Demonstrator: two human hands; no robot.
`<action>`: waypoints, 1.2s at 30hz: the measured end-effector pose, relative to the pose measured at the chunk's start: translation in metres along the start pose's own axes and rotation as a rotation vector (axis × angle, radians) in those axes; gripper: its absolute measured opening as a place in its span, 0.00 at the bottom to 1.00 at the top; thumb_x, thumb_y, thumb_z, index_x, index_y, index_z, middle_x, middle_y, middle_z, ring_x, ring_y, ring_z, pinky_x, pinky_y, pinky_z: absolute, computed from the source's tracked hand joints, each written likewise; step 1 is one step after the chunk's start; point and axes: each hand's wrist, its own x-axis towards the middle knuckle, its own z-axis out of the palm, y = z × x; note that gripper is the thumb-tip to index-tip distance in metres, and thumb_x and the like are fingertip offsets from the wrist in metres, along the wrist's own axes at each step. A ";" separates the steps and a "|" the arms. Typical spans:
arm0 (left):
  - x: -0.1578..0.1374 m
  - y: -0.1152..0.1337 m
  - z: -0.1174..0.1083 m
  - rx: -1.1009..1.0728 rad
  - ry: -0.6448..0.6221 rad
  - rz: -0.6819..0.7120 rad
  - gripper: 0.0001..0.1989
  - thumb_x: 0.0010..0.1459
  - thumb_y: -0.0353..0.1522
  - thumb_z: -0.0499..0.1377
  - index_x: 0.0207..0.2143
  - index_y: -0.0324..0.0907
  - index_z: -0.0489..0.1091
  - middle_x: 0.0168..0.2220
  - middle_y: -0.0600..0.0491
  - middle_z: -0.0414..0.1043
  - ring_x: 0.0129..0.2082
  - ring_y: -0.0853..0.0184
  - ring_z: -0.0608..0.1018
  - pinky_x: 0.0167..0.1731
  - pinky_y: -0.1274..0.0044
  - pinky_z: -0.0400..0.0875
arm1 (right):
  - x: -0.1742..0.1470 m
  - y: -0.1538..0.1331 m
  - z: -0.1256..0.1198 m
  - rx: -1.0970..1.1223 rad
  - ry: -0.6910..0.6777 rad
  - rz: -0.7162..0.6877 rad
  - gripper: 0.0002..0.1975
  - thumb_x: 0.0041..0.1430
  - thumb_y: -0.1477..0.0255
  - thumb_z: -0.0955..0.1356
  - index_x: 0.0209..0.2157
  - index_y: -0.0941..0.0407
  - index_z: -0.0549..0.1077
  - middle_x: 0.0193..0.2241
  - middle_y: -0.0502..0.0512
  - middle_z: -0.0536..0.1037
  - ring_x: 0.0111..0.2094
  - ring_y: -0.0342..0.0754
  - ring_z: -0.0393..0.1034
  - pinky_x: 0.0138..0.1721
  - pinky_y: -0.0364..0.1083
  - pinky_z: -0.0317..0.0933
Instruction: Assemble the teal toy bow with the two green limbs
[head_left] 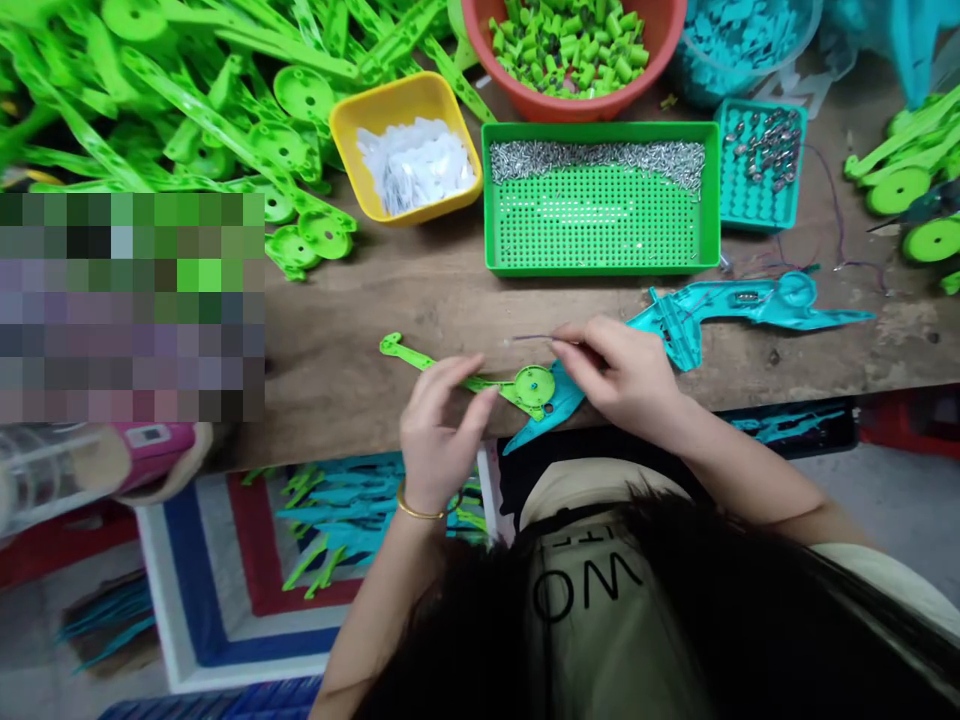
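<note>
My right hand (626, 380) pinches a thin dark wire (531, 338) between thumb and fingertips, its loose end pointing left. Under and beside that hand lies a blue-green plastic part (532, 432) with a pointed tip at the table's front edge. A light green plastic arm (534, 388) with a round disc end rests against it, the disc overlapping the blue-green piece. My left hand (442, 425) curves over the green arm's shaft, thumb and fingers apart; whether it touches the shaft is unclear. Right of my right hand is another blue-green plastic shell (742, 303) with wires on it.
Behind stand a green perforated tray (600, 268) of small screws, a yellow bowl (409, 212) of clear pieces, a red bowl (577, 105) of green pieces and a teal tray (757, 215) of metal parts. Green parts (187, 100) are heaped left. A crate (247, 520) sits below.
</note>
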 end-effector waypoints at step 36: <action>-0.010 -0.044 -0.025 -0.105 0.408 -0.170 0.07 0.59 0.36 0.58 0.34 0.42 0.72 0.35 0.53 0.74 0.38 0.68 0.77 0.43 0.73 0.72 | 0.025 -0.045 0.041 -0.167 -0.431 -0.084 0.13 0.65 0.67 0.63 0.49 0.53 0.71 0.45 0.56 0.76 0.41 0.48 0.73 0.34 0.44 0.59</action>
